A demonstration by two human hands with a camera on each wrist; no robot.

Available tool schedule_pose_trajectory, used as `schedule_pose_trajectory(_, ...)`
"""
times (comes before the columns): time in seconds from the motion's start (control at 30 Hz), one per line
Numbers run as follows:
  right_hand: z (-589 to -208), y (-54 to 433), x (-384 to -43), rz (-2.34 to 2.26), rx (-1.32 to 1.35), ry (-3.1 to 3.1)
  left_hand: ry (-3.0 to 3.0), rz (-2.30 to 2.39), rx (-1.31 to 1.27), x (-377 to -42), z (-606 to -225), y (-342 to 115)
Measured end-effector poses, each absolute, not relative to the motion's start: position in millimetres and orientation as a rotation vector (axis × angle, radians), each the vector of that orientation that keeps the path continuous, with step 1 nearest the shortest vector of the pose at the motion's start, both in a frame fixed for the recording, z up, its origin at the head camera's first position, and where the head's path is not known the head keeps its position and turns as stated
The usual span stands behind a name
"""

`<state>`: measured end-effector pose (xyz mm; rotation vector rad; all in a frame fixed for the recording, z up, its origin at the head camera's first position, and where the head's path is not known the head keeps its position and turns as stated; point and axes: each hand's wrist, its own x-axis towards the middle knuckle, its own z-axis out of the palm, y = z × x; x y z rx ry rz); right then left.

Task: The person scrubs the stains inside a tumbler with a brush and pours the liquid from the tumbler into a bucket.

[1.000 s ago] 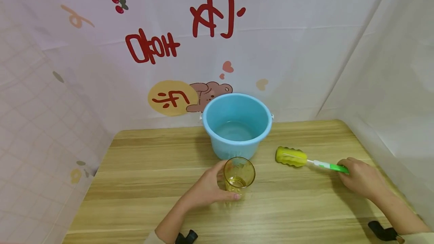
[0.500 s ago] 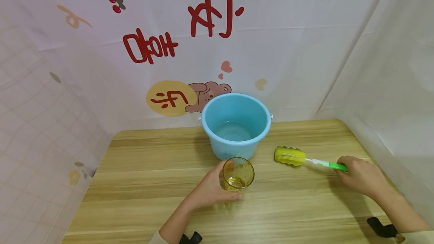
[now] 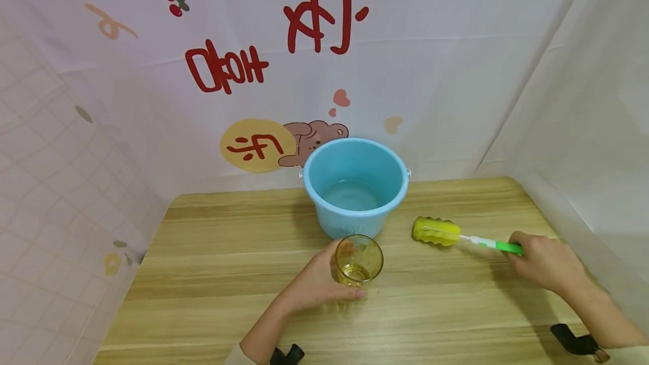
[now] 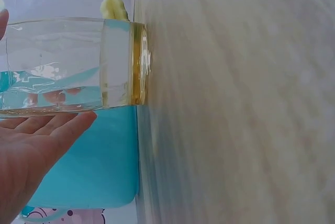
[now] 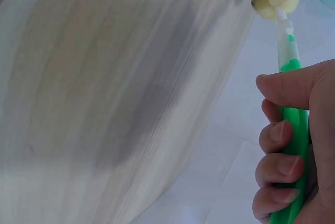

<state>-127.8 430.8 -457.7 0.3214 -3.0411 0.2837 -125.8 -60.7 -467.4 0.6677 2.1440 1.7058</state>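
Observation:
My left hand (image 3: 319, 281) holds an amber-tinted drinking glass (image 3: 359, 258) upright in front of the bucket, fingers on its far side and thumb on the near side. In the left wrist view the base of the glass (image 4: 118, 64) is at or just above the tabletop; I cannot tell which. My right hand (image 3: 546, 261) grips the green handle of a sponge bottle brush (image 3: 436, 231), fingers curled round it in the right wrist view. The brush's yellow sponge head points left, beside the bucket. Whether that head touches the table is unclear.
A light blue bucket (image 3: 353, 219) with some water in it stands at the back middle of the wooden table (image 3: 213, 275). White printed cloth (image 3: 441, 83) hangs behind the table and along both sides.
Both hands keep their holds on the glass and the brush. The brush handle and right hand shift very slightly; the head view also sways a little.

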Motion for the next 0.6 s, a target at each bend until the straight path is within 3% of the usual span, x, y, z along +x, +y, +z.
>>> schedule_pose_trajectory(0.6,-444,436,-121,0.220,0.193,-2.985,2.136,1.691,0.665,-126,-469,-61)
